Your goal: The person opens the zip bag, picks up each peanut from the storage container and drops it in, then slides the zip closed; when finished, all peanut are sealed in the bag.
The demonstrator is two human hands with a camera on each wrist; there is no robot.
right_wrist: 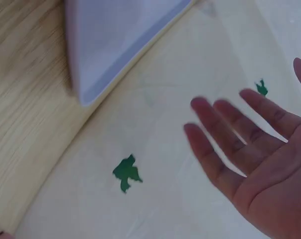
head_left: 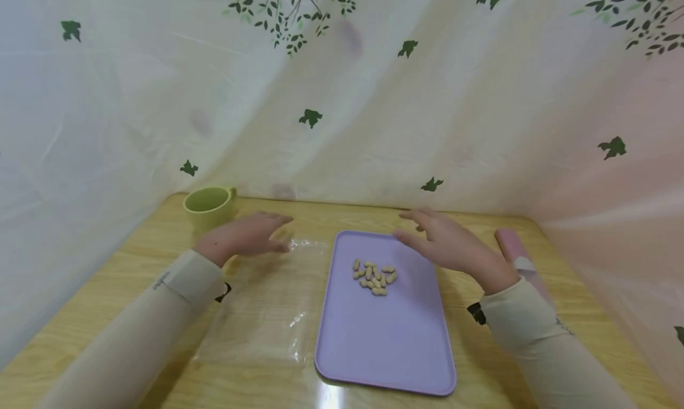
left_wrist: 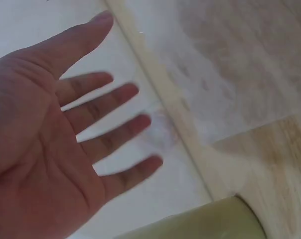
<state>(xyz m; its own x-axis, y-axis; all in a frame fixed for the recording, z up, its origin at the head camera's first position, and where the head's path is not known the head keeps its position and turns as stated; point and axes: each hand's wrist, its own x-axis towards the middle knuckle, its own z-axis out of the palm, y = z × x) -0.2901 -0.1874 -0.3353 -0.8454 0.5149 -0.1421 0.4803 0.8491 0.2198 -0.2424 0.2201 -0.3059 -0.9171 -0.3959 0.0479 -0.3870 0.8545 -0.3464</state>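
Observation:
My left hand (head_left: 246, 237) hovers above the far end of a clear plastic bag (head_left: 262, 314) lying flat on the table. Its fingers are spread in the left wrist view, with nothing in the palm. Over the far right corner of a purple tray (head_left: 385, 343) hangs my right hand (head_left: 449, 243), fingers extended and holding nothing. Several unshelled peanuts (head_left: 376, 276) lie in a loose cluster on the tray, toward its far half. A green cup (head_left: 208, 204) stands just behind the left hand, also partly visible in the left wrist view.
On the right of the wooden table (head_left: 69, 314) lies a pink object with a white band (head_left: 513, 246), partly hidden by the right forearm. A pale curtain (head_left: 363, 148) with green leaf shapes hangs along the table's back and sides.

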